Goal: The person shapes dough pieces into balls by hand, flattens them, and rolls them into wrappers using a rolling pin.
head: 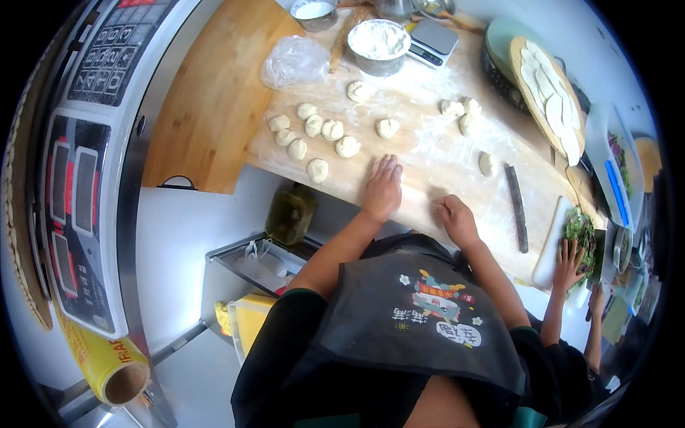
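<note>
My left hand (pixel 383 187) lies palm down near the front edge of the floured wooden board (pixel 423 155), fingers stretched forward. Whatever is under its palm is hidden. To its right, my right hand (pixel 457 216) rests at the same edge with fingers curled in; I see nothing held in it. Beyond my left hand sits a single dough ball (pixel 387 128). Several more dough balls (pixel 332 130) are grouped to the left, one of them (pixel 317 170) close to the edge. A flattish dough piece (pixel 487 164) and a dark rolling pin (pixel 517 208) lie right of my hands.
At the back stand a metal bowl of flour (pixel 379 45), a plastic bag (pixel 296 61) and a small digital scale (pixel 432 43). A round tray (pixel 546 96) holds flat dough pieces. At right, another person's hand (pixel 568 265) presses chopped greens beside a cleaver (pixel 600 254).
</note>
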### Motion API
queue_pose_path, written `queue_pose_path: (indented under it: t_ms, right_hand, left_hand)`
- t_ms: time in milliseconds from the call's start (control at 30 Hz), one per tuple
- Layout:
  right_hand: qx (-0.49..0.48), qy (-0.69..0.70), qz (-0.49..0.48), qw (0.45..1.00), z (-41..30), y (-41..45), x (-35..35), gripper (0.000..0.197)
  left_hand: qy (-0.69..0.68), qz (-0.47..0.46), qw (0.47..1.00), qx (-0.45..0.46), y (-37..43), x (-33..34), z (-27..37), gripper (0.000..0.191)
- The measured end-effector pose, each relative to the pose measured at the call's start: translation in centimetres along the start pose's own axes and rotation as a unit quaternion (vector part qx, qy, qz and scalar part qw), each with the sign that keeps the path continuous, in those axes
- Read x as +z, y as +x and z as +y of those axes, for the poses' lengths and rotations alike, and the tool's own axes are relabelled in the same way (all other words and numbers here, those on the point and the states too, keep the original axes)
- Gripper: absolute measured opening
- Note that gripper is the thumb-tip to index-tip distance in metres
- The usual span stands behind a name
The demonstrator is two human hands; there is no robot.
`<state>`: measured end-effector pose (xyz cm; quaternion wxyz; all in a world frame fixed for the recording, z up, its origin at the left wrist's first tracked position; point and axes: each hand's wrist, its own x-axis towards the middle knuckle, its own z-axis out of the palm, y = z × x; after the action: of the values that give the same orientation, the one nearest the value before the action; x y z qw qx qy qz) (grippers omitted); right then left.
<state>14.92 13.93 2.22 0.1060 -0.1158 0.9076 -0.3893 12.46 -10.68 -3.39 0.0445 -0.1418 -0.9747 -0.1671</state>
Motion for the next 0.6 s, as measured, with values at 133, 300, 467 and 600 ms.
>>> queue_pose_path:
  t_ms: [133, 300, 467, 600]
  right_hand:
    - [-0.004, 0.009, -0.008, 1.000, 1.1, -0.9, -0.7, 0.016]
    - [-0.013, 0.016, -0.017, 1.000, 1.7, -0.8, -1.3, 0.016]
    - [-0.007, -0.007, -0.003, 1.000, 1.5, -0.9, -2.7, 0.016]
    - [-0.024, -0.028, 0.073, 0.997, 2.6, -1.2, -5.1, 0.016]
  left_hand:
    - [0.013, 0.036, 0.999, -0.013, 0.5, -0.4, 2.1, 0.061]
    - [0.027, 0.026, 0.999, -0.040, 0.8, -1.0, 2.8, 0.072]
    - [0.020, 0.025, 0.999, 0.035, 0.7, -0.7, 0.5, 0.066]
    - [0.101, 0.023, 0.995, -0.010, 0.7, -1.9, -4.2, 0.053]
